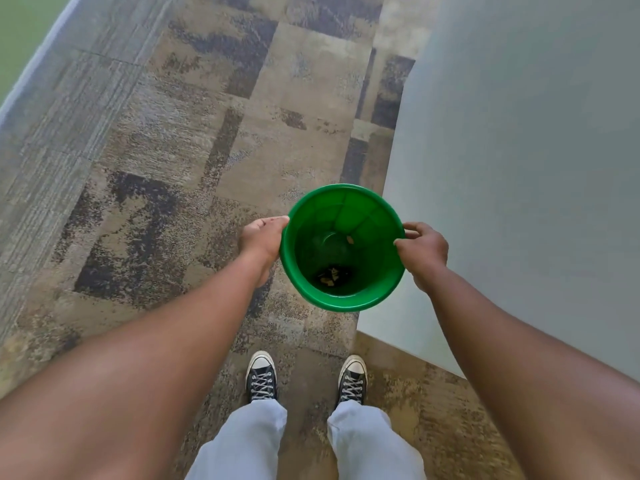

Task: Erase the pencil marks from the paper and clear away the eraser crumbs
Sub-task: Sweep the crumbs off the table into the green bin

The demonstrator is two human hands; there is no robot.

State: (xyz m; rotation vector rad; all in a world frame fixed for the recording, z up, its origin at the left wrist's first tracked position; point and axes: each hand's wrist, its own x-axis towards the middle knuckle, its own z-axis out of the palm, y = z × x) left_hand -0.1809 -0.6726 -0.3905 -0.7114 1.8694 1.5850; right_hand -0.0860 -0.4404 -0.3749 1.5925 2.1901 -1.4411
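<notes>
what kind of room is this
Probably an office or classroom: patchwork carpet tiles cover the floor, a plain grey tabletop stands at the right, and both hands hold a small green bin with scraps in it.

Carpet (194,140): patchwork tiles in tan, grey and dark brown, covering the floor from near to far; a ribbed grey strip runs along its left side.

Table (526,161): plain pale grey top, filling the right side from the far edge to a near corner at the right.

Wall (17,32): green, far left corner, with a pale baseboard (38,64) slanting beside the carpet.

Shoes (261,375): a pair of black lace-up sneakers with white toe caps, near centre, standing apart on the carpet.

Trousers (242,441): light grey legs, nearest edge, above the shoes.
</notes>
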